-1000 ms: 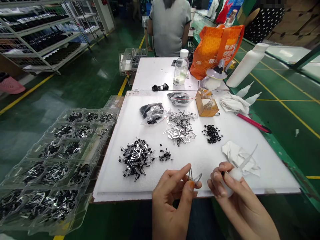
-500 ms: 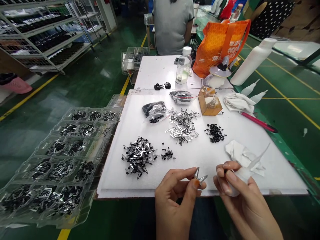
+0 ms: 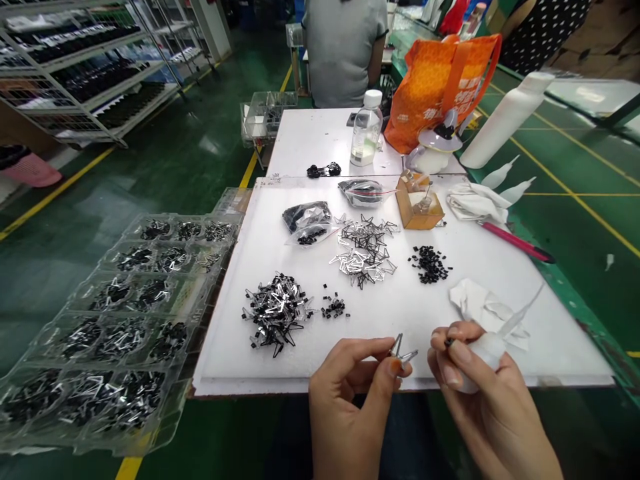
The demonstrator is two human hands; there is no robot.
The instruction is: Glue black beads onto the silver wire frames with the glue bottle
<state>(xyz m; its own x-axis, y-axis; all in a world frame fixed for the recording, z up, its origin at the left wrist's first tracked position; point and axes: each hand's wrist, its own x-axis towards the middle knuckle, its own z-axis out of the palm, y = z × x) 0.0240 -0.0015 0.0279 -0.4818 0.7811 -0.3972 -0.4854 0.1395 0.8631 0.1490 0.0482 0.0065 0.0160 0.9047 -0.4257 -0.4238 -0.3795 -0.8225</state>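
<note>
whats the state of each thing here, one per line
left hand, pinching a bent metal piece
right hand, holding a squeeze bottle and small black piece
clear bottle, upright, capped
orange bag, upright
wooden box, open-topped, things inside
tissue, crumpled
parts tray, compartments holding parts
nearer plastic bag, black parts inside, seal unclear

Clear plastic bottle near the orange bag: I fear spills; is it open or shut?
Shut: on the clear plastic bottle, a white cap covers the mouth.

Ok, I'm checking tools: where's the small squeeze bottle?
In the head view's lower right, the squeeze bottle is in the right hand, by the crumpled wipe.
</note>
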